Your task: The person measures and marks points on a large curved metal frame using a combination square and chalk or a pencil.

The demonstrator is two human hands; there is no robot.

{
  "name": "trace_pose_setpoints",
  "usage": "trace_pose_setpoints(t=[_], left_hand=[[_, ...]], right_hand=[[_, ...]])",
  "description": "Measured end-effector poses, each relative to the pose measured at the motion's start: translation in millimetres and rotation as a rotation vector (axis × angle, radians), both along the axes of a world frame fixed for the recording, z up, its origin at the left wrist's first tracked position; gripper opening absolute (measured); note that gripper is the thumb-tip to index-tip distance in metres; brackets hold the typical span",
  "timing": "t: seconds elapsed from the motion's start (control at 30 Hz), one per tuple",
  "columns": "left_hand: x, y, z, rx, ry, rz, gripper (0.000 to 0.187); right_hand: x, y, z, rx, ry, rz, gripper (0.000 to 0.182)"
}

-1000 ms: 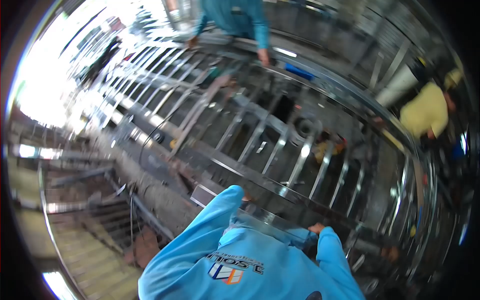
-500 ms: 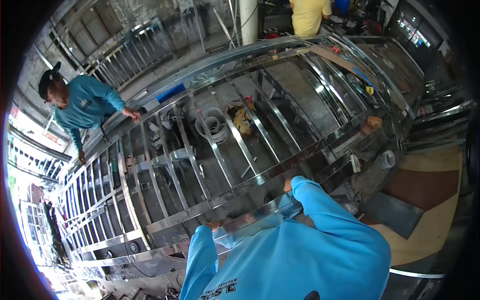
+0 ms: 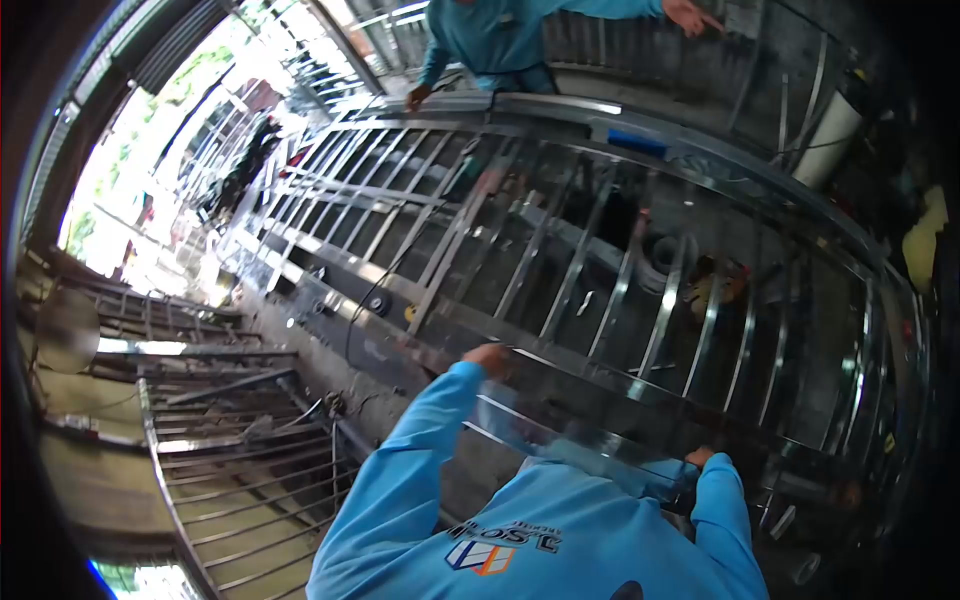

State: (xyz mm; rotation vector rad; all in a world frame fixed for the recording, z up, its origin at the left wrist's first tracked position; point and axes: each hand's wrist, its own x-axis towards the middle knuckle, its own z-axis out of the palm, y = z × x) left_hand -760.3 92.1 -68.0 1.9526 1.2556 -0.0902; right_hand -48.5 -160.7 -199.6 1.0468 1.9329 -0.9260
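Observation:
A long, ladder-like frame of shiny metal tubes lies across the work area in front of me. My left hand is on its near side, blurred, with the fingers mostly hidden. Farther right, my right hand is at the near edge too, its fingers turned away from view. A wide, mirror-like metal strip runs between my hands and reflects my blue sleeves. Whether either hand grips the metal or only rests on it cannot be made out.
Across the frame stands a person in a teal top, one arm stretched out. A bucket shows between the bars. Another barred metal frame lies at lower left. A pale post leans at upper right in this tilted view.
My view has swung left and tilted, bringing the lower-left frame into sight. The person opposite now stretches an arm out. My left hand is slightly farther left along the frame.

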Motion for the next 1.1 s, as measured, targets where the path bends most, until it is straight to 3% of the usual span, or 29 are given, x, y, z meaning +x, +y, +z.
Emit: trace_pose_setpoints(t=[0.03, 0.07, 0.1, 0.13, 0.17, 0.23, 0.27, 0.33, 0.37, 0.4, 0.43, 0.47, 0.5, 0.6, 0.7, 0.87, 1.0, 1.03, 1.07, 1.1], left_hand=[[-6, -5, 76, 0.219, 0.056, -0.236, 0.056], [-9, -8, 92, -0.023, 0.285, 0.222, 0.048], [-8, -22, 124, 0.047, 0.339, 0.344, 0.063], [-25, -28, 99, 0.023, 0.398, 0.343, 0.069], [-26, -38, 103, 0.030, 0.438, 0.275, 0.063], [-18, -59, 86, 0.126, 0.401, 0.104, 0.046], [1, -65, 98, 0.094, 0.396, -0.037, 0.046], [25, -79, 61, 0.201, 0.417, -0.094, 0.051], [49, -87, 60, 0.243, 0.274, 0.030, 0.049], [79, -88, 74, 0.220, 0.274, -0.032, 0.050], [98, -102, 61, 0.463, 0.203, 0.089, 0.050], [86, -96, -4, 0.532, 0.269, -0.107, 0.051], [115, -100, 18, 0.360, 0.242, -0.130, 0.052], [177, -118, 39, 0.292, 0.383, -0.130, 0.056], [219, -130, 91, 0.162, 0.283, -0.165, 0.060], [220, -120, 86, 0.043, 0.293, -0.188, 0.065], [222, -119, 104, -0.120, 0.345, -0.206, 0.073], [224, -119, 113, -0.139, 0.350, -0.187, 0.074], [228, -115, 126, -0.193, 0.367, -0.163, 0.075], [229, -113, 136, -0.252, 0.373, -0.160, 0.075]], right_hand=[[-41, 12, 54, -0.043, -0.188, -0.441, 0.027], [-55, 25, 83, -0.090, -0.167, -0.328, 0.031], [-60, 25, 101, -0.141, -0.141, -0.223, 0.036], [-52, 23, 69, -0.067, -0.052, -0.024, 0.035], [-35, 10, 26, 0.006, 0.027, 0.155, 0.034], [-3, -73, -7, -0.007, -0.025, -0.072, 0.034], [-34, -59, -17, -0.011, -0.060, -0.206, 0.034], [-41, -62, -26, -0.015, -0.144, -0.481, 0.033], [-46, -61, -29, -0.017, -0.182, -0.600, 0.033], [-61, -50, -35, -0.015, -0.215, -0.699, 0.032], [-78, -27, -42, -0.011, -0.233, -0.758, 0.032], [-99, -5, -49, 0.003, -0.242, -0.796, 0.032], [-93, -9, -45, 0.019, -0.246, -0.811, 0.031], [-83, -20, -49, 0.066, -0.219, -0.770, 0.031], [-87, -19, -56, 0.116, -0.211, -0.739, 0.030], [-82, -44, -67, 0.167, -0.186, -0.619, 0.029], [-51, -77, -74, 0.283, -0.092, -0.105, 0.028], [-64, 8, -46, 0.321, -0.062, 0.069, 0.028], [-47, 4, -41, 0.346, -0.036, 0.215, 0.028], [-39, 1, -36, 0.286, -0.075, -0.078, 0.036]])
